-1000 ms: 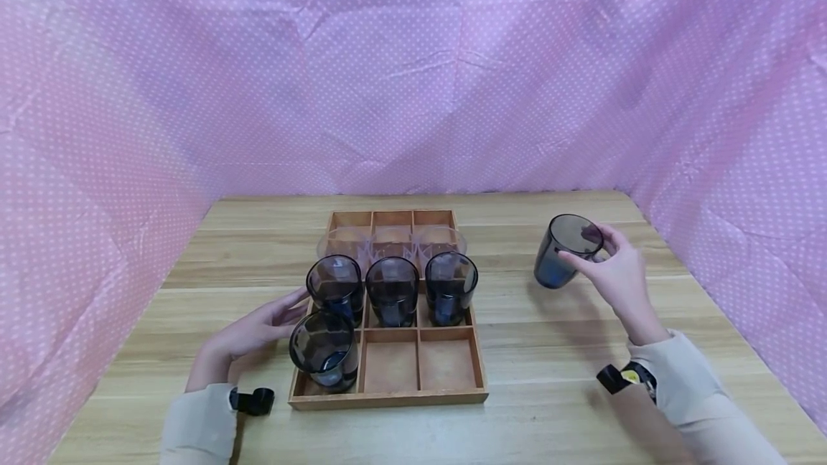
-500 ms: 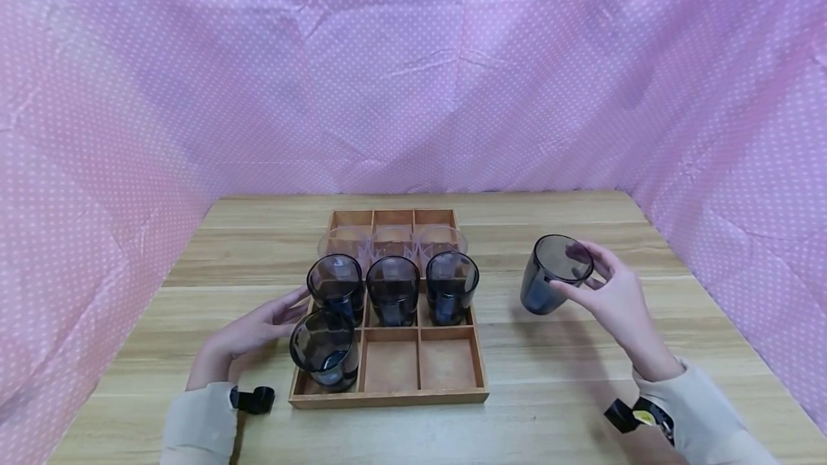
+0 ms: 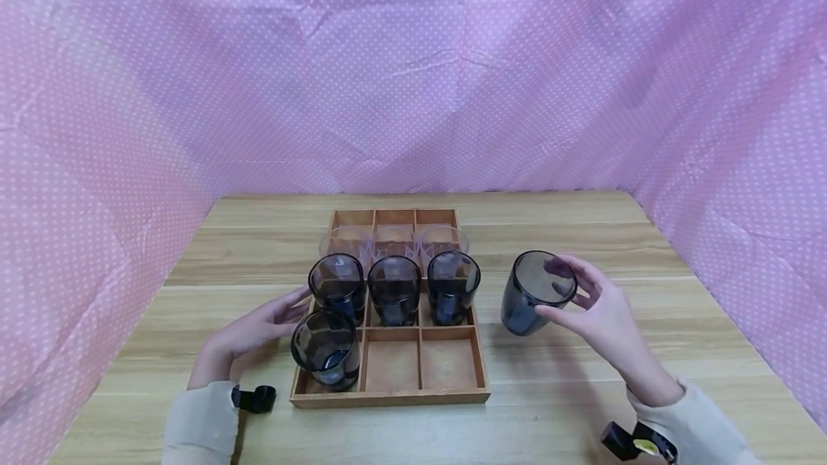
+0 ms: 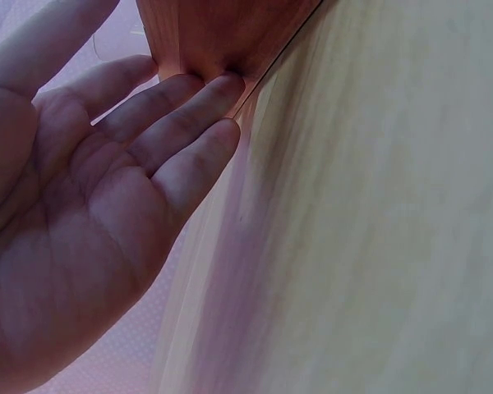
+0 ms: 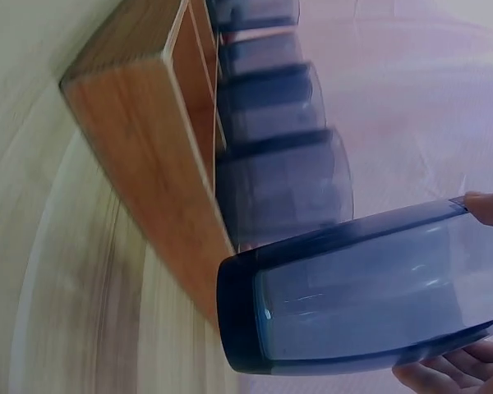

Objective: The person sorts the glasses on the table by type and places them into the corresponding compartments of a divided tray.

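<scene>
My right hand [image 3: 604,316] grips a smoky dark drinking glass [image 3: 525,307] near its rim, thumb on one side and fingers on the other. The glass hangs slightly tilted above the table, right of a wooden divided tray [image 3: 390,400]. Against the tray's left side rest the fingertips of my left hand [image 3: 255,329]; in the left wrist view these fingers [image 4: 189,123] lie fairly straight on the wood. Three dark glasses [image 3: 394,293] stand in a row across the tray. Another dark glass [image 3: 326,350] occupies the front left compartment.
Behind the dark row stand three clear glasses [image 3: 394,239], partly hidden. Two front compartments [image 3: 449,363] show bare wood bottoms. The pale wooden table [image 3: 258,235] is enclosed by a pink dotted cloth [image 3: 413,92] at the back and sides.
My right hand has carried the dark glass leftward and nearer to me, closer to the tray. The left hand keeps its place at the tray's side.
</scene>
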`<state>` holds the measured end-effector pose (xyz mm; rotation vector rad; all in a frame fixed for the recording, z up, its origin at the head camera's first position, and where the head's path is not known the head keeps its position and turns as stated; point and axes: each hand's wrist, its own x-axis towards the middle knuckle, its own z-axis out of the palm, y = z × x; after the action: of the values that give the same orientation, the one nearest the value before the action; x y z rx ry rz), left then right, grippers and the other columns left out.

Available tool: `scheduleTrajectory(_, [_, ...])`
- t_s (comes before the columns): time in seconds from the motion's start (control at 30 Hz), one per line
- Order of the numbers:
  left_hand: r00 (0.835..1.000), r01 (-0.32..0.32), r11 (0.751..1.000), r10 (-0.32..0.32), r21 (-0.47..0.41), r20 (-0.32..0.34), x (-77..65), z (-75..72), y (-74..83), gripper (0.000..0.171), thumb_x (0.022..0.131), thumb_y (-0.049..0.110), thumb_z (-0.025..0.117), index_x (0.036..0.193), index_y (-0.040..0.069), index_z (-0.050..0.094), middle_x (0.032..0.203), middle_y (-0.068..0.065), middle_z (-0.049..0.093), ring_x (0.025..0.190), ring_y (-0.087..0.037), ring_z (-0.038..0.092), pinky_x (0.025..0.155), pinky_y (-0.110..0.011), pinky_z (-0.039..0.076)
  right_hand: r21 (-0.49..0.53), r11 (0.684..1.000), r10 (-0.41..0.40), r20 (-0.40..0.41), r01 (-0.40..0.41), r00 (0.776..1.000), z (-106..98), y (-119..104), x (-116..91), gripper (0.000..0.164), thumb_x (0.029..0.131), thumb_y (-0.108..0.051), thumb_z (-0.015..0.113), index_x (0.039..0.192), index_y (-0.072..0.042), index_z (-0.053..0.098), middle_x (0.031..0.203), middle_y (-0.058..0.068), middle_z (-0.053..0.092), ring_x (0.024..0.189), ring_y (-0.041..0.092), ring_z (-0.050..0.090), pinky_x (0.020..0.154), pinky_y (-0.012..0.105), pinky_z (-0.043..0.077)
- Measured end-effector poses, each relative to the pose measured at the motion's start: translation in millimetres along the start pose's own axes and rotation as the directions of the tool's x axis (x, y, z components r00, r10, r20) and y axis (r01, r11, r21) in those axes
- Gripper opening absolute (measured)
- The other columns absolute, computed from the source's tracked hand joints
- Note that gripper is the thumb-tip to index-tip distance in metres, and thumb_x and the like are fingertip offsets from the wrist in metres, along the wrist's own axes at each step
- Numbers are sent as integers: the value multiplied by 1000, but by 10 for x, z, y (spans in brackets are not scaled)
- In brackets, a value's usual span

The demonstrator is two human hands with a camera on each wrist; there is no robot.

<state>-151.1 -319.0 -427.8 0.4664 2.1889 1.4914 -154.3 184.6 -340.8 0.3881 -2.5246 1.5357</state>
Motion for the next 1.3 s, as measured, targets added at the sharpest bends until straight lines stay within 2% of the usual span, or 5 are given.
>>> scheduleTrajectory(0.33, [1000,-23,1000,23,7,8,-6,3,13,77,98,18,54,153,-6,5,158,-32,2,141,-56,11,98,-3,32,119,986,-129,85,118,988,234,-198,-69,69,68,4,83,130,-3,54,121,-11,65,114,-7,57,87,12,51])
scheduleTrajectory(0.53, [1000,-17,1000,17,11,5,-17,-3,35,77,98,18,54,153,-6,5,158,-31,3,141,-55,13,98,-3,31,137,983,-138,137,119,981,396,-295,-83,69,68,0,85,130,-5,55,123,13,65,114,-6,57,88,15,52])
scheduleTrajectory(0.6, [1000,-17,1000,17,11,4,-18,-6,38,77,98,18,54,153,-6,6,158,-31,3,141,-55,13,98,-3,31,132,985,-130,157,109,979,449,-328,-88,70,68,-3,86,131,-6,55,124,16,65,114,-8,56,89,16,52])
scheduleTrajectory(1.03, [1000,-11,1000,11,13,-5,-26,-8,39,78,98,19,56,152,-6,7,158,-31,4,141,-54,14,98,-3,31,172,984,-86,248,43,965,834,-499,-100,75,65,-11,89,132,-12,54,129,8,64,118,-2,55,91,26,54])
scheduleTrajectory(1.3, [1000,-18,1000,18,6,-3,-30,1,50,77,98,19,56,153,-5,7,159,-30,3,142,-54,13,99,-3,31,229,973,-84,289,16,954,1065,-575,-92,78,62,-10,90,131,-11,54,124,12,65,99,9,65,85,26,57])
